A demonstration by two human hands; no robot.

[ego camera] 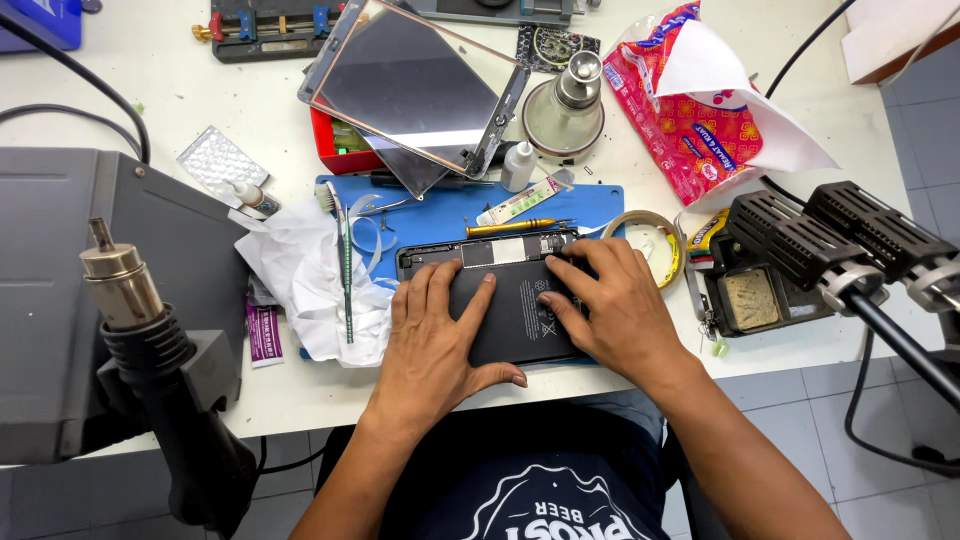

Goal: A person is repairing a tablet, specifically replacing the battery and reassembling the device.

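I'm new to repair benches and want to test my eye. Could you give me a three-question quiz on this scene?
1. True or false: both hands rest on the opened tablet.
2. Which lies just beyond the tablet: A) gold-handled tool, B) hammer, C) spoon?
3. What colour is the mat beneath the tablet?

Key: 1 true: left hand and right hand lie flat on it. 2 A. 3 blue.
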